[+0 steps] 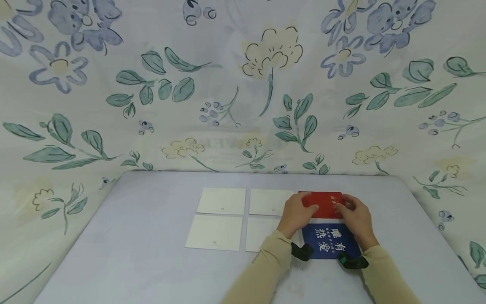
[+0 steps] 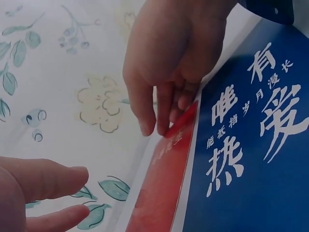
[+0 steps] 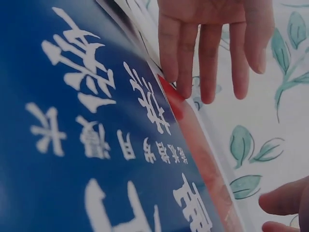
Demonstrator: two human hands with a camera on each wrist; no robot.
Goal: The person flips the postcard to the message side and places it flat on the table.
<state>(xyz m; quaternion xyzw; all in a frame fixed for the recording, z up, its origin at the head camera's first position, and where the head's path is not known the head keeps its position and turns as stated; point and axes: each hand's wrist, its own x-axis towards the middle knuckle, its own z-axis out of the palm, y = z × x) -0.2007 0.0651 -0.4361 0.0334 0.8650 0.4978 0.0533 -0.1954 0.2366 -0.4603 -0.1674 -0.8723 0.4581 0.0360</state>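
A red card [image 1: 324, 205] with pale lettering lies on the table directly behind a blue card [image 1: 327, 240] with white characters. At the red card's left side is my left hand [image 1: 297, 213], its fingers straight in the right wrist view and touching the card's edge. My right hand [image 1: 357, 219] is at the other side, fingers extended and loose, the tips at the red card's right edge in the left wrist view. Neither hand grips a card. Both wrists overlap parts of the blue card in the head view.
Several cream cards lie to the left in two rows, among them a back-left card [image 1: 222, 200] and a front-left card [image 1: 214, 232]. My left hand and sleeve partly cover the right-hand ones. Floral cloth [image 1: 228, 84] hangs behind the white table [image 1: 133, 236].
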